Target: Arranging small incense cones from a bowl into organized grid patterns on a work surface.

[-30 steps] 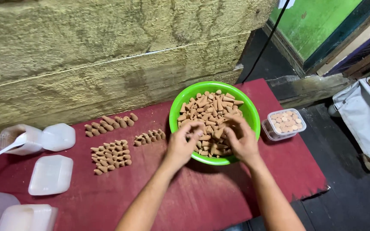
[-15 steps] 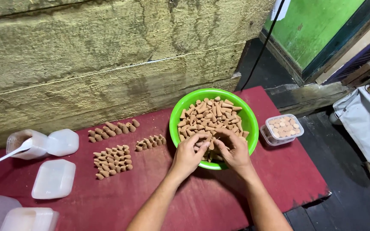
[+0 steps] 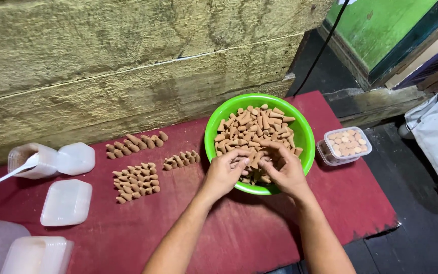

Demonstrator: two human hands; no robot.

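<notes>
From the head camera, the worktop [image 3: 259, 238] is a low board under a dark red cloth, butted along its far edge against a rough yellowish stone wall [image 3: 128, 66]. Its right edge drops to a dark floor [image 3: 422, 223], and its near right corner lies just right of the right forearm. A green bowl [image 3: 214, 129] sits toward the right half, well inside the far and right edges, and is heaped with brown cones [image 3: 257, 124]. Open red cloth lies in front of the bowl, between the two forearms and to their left.

Both hands reach over the bowl's near rim. The left hand [image 3: 224, 172] curls its fingers into the heap at the near side, its grip narrow with cones between the fingertips; how many it pinches cannot be told. The right hand [image 3: 285, 170] lies just beside it, fingers bent down onto the same patch of cones, grip likewise narrow around a few. The fingertips of the two hands nearly meet.

Left of the bowl, three sets of lined-up cones [image 3: 135, 181] lie on the cloth, near the left hand but apart from it. A clear lidded tub [image 3: 344, 144] of cones stands just right of the bowl, near the worktop's right edge. White plastic lids [image 3: 67, 202] and tubs lie at the far left.
</notes>
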